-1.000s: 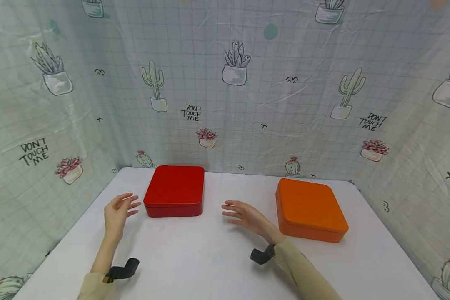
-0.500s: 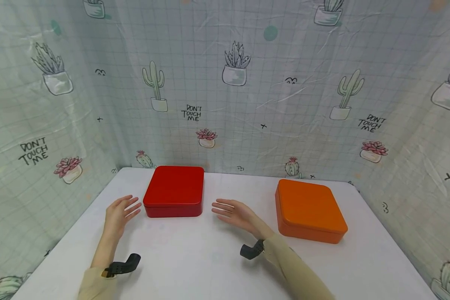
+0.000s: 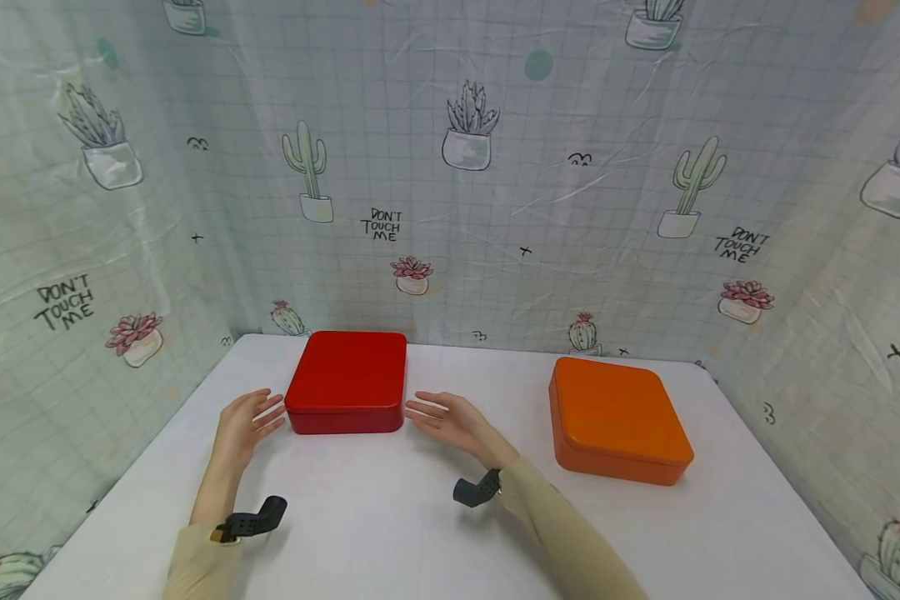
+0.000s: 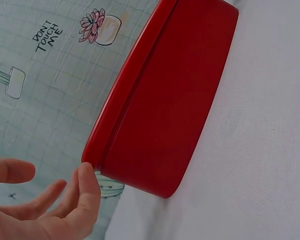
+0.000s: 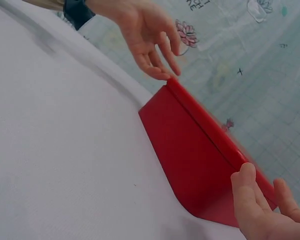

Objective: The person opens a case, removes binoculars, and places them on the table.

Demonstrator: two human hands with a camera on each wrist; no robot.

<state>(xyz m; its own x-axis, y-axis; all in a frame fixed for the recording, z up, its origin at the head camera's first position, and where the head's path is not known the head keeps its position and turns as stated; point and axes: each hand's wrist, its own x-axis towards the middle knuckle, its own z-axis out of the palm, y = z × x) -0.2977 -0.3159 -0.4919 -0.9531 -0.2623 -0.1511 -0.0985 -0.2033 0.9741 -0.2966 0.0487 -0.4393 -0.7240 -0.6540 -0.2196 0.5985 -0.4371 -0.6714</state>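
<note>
A red box with rounded corners and a lid lies on the white table, towards the back left. My left hand is at its left side, fingers loosely extended; the fingertips come right up to the lid's corner, though I cannot tell whether they touch. On the opposite side is my right hand, its relaxed fingers pointing at the box's right wall. Contact there is also unclear. Neither hand grips anything, and the box sits flat.
An orange box of similar shape lies to the right, turned slightly. Behind and at both sides of the white table hangs a curtain printed with cacti. Each wrist wears a black camera mount.
My right hand has moved left, away from the orange box and up to the red one. The left hand has shifted slightly right, closer to the red box. Both boxes stay put.
</note>
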